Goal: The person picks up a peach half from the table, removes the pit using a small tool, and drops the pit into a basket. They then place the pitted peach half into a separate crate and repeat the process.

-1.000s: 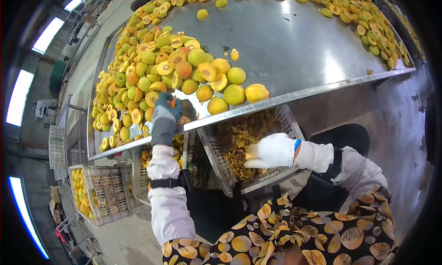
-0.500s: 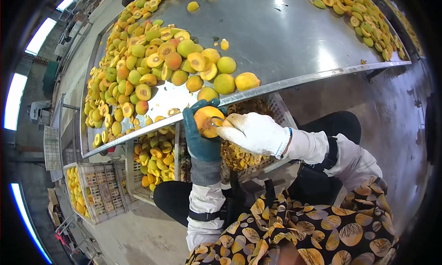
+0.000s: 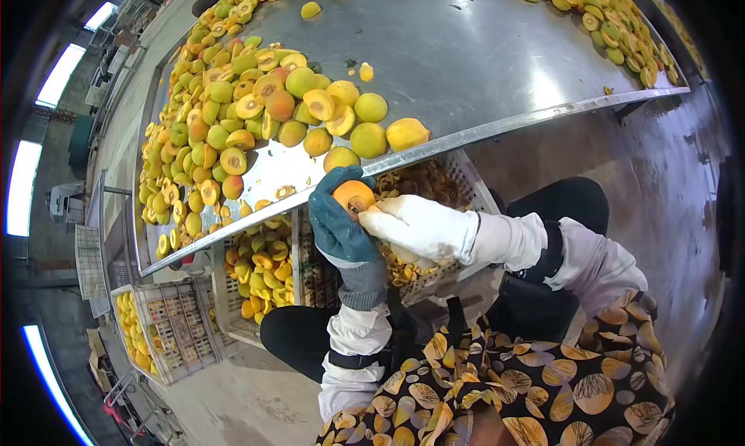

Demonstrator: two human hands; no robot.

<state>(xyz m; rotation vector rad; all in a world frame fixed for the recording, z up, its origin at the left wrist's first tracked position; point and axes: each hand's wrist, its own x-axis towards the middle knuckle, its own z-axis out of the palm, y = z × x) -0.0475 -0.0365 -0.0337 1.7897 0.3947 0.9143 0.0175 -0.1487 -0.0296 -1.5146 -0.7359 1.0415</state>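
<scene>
My left hand [image 3: 341, 221], in a dark green glove, is wrapped round a halved orange-yellow fruit [image 3: 354, 195], its cut face turned up. My right hand [image 3: 423, 225], in a white glove, is closed at the fruit's right edge, fingertips against the cut face. A small dark tool shows only slightly at the fingertips; most of it is hidden. Both hands are just off the near edge of the metal table [image 3: 466, 66], over a crate of cut pieces [image 3: 407, 267].
Yellow-green fruits, whole and halved [image 3: 225, 112], are heaped on the table's left, with another heap [image 3: 609, 27] at the far right. Below stand a crate of fruit halves [image 3: 260, 271] and a lattice crate [image 3: 174, 322] at the left. My knees flank the crates.
The fruit has turned and tilted in my left hand. My right hand has rolled over, and the metal tool that showed clearly at its fingertips is now mostly hidden. The view has shifted slightly.
</scene>
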